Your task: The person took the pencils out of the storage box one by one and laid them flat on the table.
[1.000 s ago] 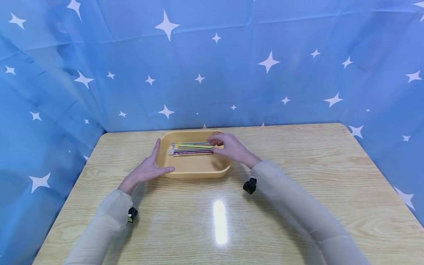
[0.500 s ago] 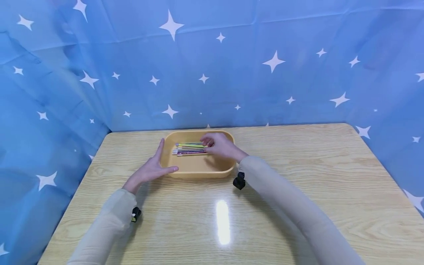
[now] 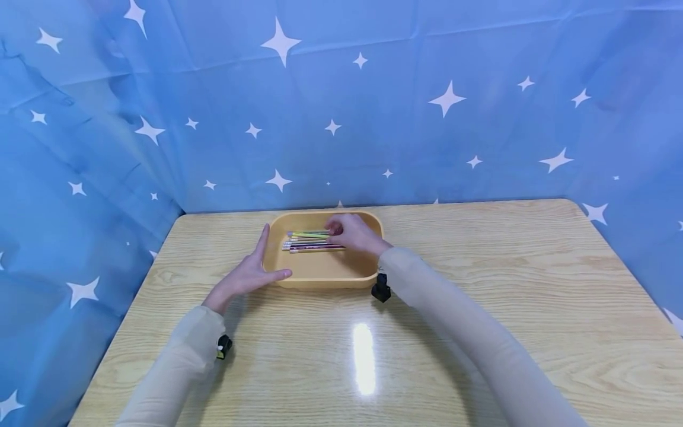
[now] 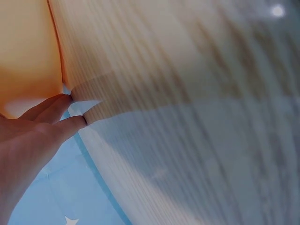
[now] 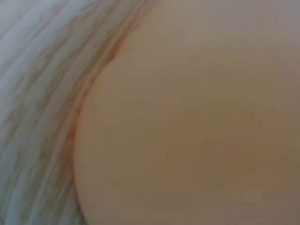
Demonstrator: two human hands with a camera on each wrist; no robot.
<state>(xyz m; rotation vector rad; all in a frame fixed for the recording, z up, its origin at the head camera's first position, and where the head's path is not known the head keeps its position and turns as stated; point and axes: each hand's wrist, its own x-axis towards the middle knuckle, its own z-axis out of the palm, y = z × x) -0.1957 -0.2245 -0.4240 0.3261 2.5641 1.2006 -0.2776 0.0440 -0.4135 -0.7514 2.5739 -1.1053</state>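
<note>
In the head view a shallow yellow-orange plastic tray (image 3: 322,282) sits at the back of the table. Several pencils (image 3: 309,242) lie crosswise in it, most of them side by side, with a yellow-green pencil (image 3: 312,235) on top. My left hand (image 3: 248,274) rests against the tray's front left corner, fingers extended along its left side and thumb at the front rim. My right hand (image 3: 352,232) reaches in over the right side. Its thumb and fingers pinch around the right part of the yellow-green pencil, hiding the pencils' right ends. The right wrist view shows only the blurred tray.
The wood-grain table (image 3: 480,267) spreads to both sides and in front of the tray, with a bright light reflection near the front. A blue curtain (image 3: 373,118) with white stars hangs behind it and down the left.
My right hand has moved left over the pencils, its thumb and fingers drawing closer together. The left hand stays at the tray's corner. The head view has shifted slightly.
</note>
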